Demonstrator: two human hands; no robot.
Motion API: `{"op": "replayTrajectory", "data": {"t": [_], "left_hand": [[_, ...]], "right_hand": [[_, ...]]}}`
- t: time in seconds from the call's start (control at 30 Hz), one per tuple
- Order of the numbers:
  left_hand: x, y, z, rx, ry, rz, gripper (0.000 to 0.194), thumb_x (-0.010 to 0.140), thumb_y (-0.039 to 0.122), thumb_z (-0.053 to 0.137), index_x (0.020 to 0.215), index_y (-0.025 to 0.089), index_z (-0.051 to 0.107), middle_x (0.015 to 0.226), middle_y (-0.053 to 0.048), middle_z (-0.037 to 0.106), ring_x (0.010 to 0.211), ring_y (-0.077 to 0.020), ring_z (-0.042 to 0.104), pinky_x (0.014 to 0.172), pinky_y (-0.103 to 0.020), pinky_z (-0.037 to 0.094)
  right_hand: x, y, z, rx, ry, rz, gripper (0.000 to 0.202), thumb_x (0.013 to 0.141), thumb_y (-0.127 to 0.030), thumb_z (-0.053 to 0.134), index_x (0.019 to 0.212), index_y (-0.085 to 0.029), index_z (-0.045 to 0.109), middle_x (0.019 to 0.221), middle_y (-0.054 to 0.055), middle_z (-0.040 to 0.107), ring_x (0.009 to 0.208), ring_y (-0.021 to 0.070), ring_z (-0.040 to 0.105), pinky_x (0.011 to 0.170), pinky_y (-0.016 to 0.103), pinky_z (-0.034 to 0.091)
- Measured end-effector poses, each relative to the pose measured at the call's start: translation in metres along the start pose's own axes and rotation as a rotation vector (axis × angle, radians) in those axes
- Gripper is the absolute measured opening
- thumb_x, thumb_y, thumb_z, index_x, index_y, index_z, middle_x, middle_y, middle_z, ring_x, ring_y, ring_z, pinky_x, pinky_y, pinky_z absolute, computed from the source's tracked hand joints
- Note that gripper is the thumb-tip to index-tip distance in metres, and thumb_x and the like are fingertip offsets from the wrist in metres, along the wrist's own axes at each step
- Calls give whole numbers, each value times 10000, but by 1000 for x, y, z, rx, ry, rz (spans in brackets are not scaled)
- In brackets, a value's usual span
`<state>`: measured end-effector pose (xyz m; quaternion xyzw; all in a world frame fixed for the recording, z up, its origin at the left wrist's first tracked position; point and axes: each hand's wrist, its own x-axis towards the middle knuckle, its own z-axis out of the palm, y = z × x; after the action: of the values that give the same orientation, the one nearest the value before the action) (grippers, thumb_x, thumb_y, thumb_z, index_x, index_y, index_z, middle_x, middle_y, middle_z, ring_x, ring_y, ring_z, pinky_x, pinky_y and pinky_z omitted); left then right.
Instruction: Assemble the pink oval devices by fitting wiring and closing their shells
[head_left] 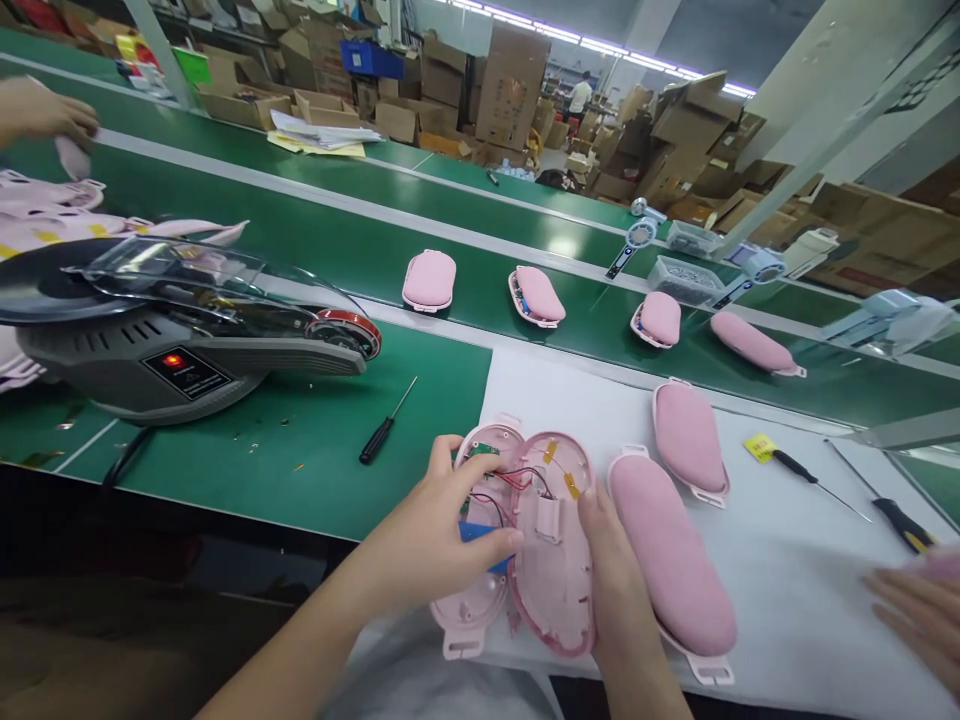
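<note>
An opened pink case (555,590) lies spread in two halves between my hands at the front edge of the white sheet. Its left half holds a green circuit board and a blue battery (480,535); red and black wires cross to the right half, where bits of yellow tape stick. My left hand (450,520) is closed on the left half, fingers at the board and thumb over the battery. Wrapped round the outer edge of the right half is my right hand (611,560). A closed pink case (675,550) lies just right of it.
A grey tape machine (187,360) stands left, with a screwdriver (379,438) beside it. More pink cases (690,440) lie behind and right. Two screwdrivers (795,465) rest at the right. Another person's blurred hand (919,610) is at the right edge, another (49,110) at upper left.
</note>
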<state>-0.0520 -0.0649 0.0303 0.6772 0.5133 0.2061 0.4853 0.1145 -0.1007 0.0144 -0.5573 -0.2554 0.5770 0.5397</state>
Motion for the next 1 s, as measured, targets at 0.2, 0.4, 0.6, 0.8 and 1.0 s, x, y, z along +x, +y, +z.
{"op": "replayTrajectory", "data": {"t": [0.2,0.4,0.6,0.8,1.0], "left_hand": [[10,-2,20,229,308,-40,339,825,147,490,1100,333,560,1060,-10,419,578,-95,493,576,-271,427],[10,11,30,374,437,-50,507,813,72,425,1214,373,499,963,-5,434,513,-100,436,511,-251,323],[10,13,28,380,415,-43,556,807,75,423,1277,371,443,989,-14,442,552,-116,476,530,-255,326],[9,13,27,409,398,-64,561,827,74,391,1306,365,407,972,-18,433,544,-117,463,514,-250,309],[6,13,29,414,416,-76,521,843,94,389,1294,352,422,950,-16,430,531,-112,461,509,-252,339]], "right_hand": [[1,4,4,-96,10,-38,567,793,-585,614,1254,-266,531,1287,47,577,1128,247,579,862,321,546],[-13,5,20,-160,-20,-186,492,881,-495,528,1310,-263,459,1373,50,493,1260,230,467,1046,355,418],[-20,-4,18,-379,-42,-228,552,859,-427,568,1356,-241,415,1375,60,497,1236,217,497,976,289,471],[-25,-18,19,-622,99,-321,484,918,-428,456,1356,-221,451,1360,52,516,1267,203,467,1059,316,401],[-24,-17,22,-674,23,-380,485,937,-429,432,1378,-229,429,1343,55,531,1236,211,501,1003,304,454]]}}
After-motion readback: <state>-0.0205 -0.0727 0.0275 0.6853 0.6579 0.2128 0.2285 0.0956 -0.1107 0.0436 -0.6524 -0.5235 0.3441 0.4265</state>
